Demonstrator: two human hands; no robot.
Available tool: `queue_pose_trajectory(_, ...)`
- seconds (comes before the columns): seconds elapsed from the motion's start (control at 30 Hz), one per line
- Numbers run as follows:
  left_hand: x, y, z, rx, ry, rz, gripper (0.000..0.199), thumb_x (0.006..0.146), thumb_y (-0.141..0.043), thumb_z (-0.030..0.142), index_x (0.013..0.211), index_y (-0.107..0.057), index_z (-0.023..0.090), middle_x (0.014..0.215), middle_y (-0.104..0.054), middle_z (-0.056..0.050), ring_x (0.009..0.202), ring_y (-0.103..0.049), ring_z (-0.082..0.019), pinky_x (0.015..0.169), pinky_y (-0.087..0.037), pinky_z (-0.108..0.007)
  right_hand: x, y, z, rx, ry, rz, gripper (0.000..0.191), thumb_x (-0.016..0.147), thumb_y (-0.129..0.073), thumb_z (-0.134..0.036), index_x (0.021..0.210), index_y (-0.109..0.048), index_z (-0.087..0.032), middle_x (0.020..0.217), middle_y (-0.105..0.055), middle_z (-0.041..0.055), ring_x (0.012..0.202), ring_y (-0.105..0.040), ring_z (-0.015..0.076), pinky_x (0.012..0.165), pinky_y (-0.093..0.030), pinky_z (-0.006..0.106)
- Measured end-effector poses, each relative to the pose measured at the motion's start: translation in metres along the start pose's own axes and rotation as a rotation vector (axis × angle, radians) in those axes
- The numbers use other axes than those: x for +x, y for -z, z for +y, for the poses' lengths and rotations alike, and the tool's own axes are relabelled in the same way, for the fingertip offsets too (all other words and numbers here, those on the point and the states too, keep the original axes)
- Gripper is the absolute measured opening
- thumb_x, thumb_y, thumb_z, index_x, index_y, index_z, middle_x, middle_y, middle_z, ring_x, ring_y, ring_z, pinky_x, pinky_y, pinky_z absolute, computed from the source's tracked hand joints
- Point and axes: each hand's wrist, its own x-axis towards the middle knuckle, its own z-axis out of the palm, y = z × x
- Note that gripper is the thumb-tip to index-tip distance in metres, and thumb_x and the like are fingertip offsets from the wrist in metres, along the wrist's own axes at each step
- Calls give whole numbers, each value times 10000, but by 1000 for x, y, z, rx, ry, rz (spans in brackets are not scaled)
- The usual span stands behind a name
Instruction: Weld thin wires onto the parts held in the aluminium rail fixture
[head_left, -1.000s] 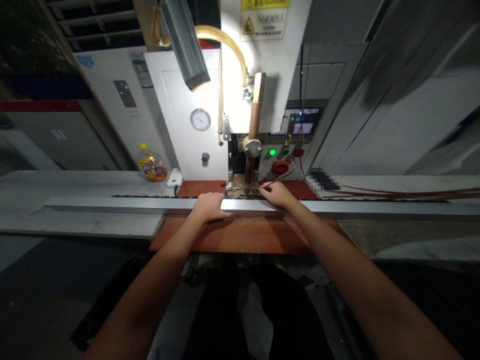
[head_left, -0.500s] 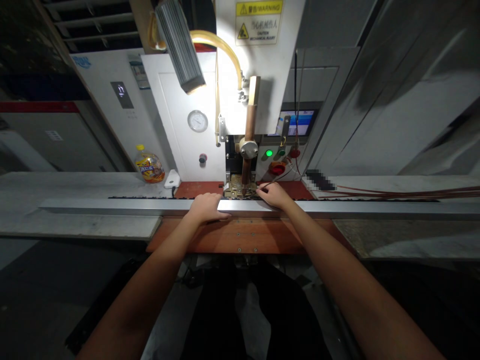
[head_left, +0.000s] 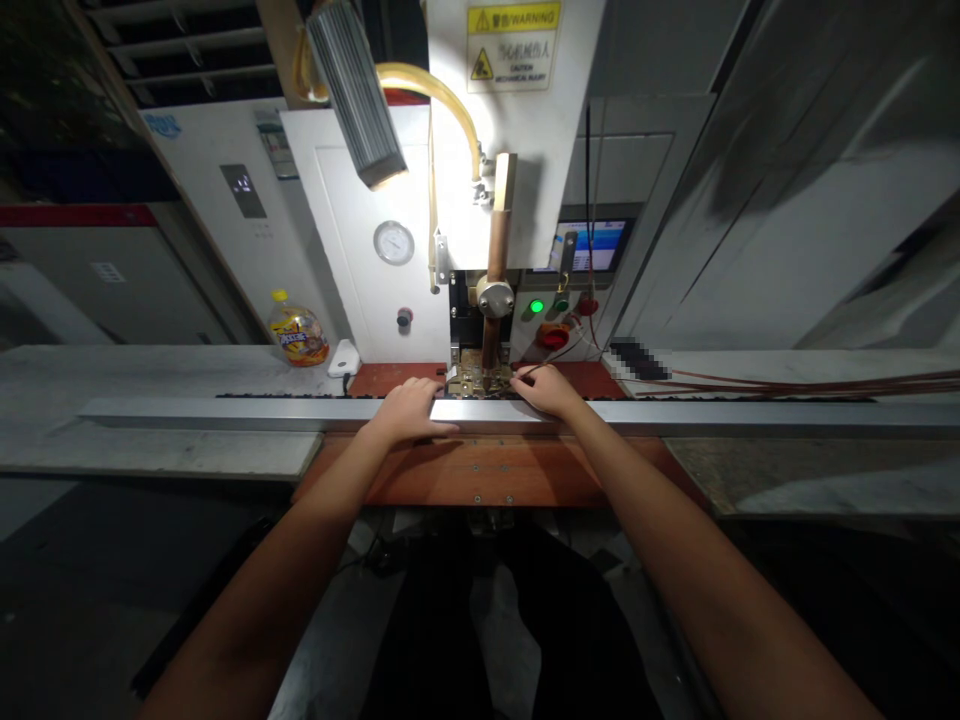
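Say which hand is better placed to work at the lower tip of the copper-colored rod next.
Probably the right hand: its fingertips are close beside the copper-colored rod at its tip. The left hand lies across the silver metal bar, slightly farther off.

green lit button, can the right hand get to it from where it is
Probably yes: the green lit button is on the panel just beyond the right hand, with no cover visible over it. The hand seems to pinch a thin wire, which it might have to release first.
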Motion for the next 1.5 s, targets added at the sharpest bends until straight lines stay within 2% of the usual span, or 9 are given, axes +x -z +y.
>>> queue_pose_trajectory(0.2,-2,8,1,19,22,-12,759,695,-624,775,1223,-593,231,1242,-639,-105,1152,-551,-321,963,-436,-417,0,0,-1,-34,1,-10,230,871,-558,-252,810,-777,-216,920,-794,77,903,-720,232,826,-496,267)
queue_pose_trajectory(0.33,-4,12,-6,63,43,-16,775,694,-598,805,1202,-598,220,1236,-641,-113,1143,-559,-322,948,-438,-411,-1,1,-2,-48,-5,-13,232,878,-558,-267,816,-775,-210,935,-793,81,907,-719,232,817,-492,264)
queue_pose_trajectory(0.63,-11,8,-23,126,95,-71,856,647,-606,843,1230,-600,216,1255,-641,-131,1176,-550,-338,964,-428,-407,-1,3,-4,-37,5,-10,241,879,-550,-254,806,-775,-208,919,-792,82,888,-720,228,801,-489,259)
queue_pose_trajectory(0.9,-13,4,-23,111,91,-64,726,704,-621,763,1200,-611,233,1234,-657,-112,1154,-583,-312,950,-445,-382,-1,2,-4,-40,1,-8,228,879,-561,-255,809,-774,-213,921,-792,82,898,-719,232,803,-489,262)
queue_pose_trajectory(1.17,-15,4,-21,156,119,-71,730,710,-566,804,1159,-643,234,1175,-710,-107,1048,-656,-333,837,-491,-390,0,0,-1,-43,9,-9,241,875,-552,-261,809,-779,-211,933,-792,89,905,-719,241,824,-496,277)
queue_pose_trajectory(1.5,-16,6,-18,157,136,-70,719,701,-571,801,1124,-662,226,1165,-714,-112,1053,-660,-335,859,-488,-387,0,0,-1,-48,-1,-24,241,876,-550,-259,812,-773,-195,947,-790,96,904,-722,243,814,-496,275)
